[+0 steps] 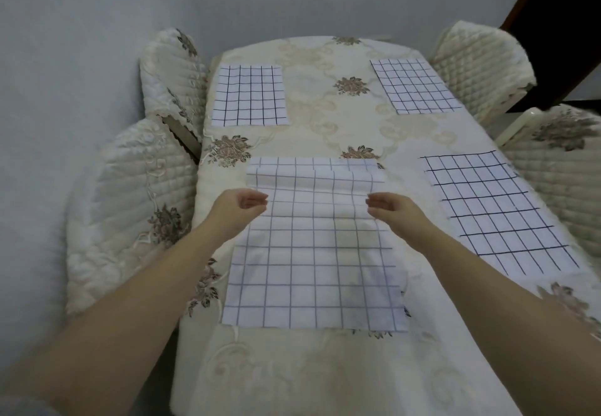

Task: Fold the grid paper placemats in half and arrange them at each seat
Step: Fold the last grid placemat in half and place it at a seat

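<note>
A person's left hand (239,209) and right hand (395,211) hover at the left and right edges of a grid placemat (315,269) spread open on the near centre of a floral tablecloth (292,376), fingers loosely curled, thumbs apart from them and no paper pinched between. The sheet's far end is rippled, and a second placemat (497,211) lies flat just to its right along the table's right edge. Farther off, a far-left placemat (249,95) and a far-right placemat (414,85) sit at the far corners, with quilted chairs (130,204) drawn up on both sides.
</note>
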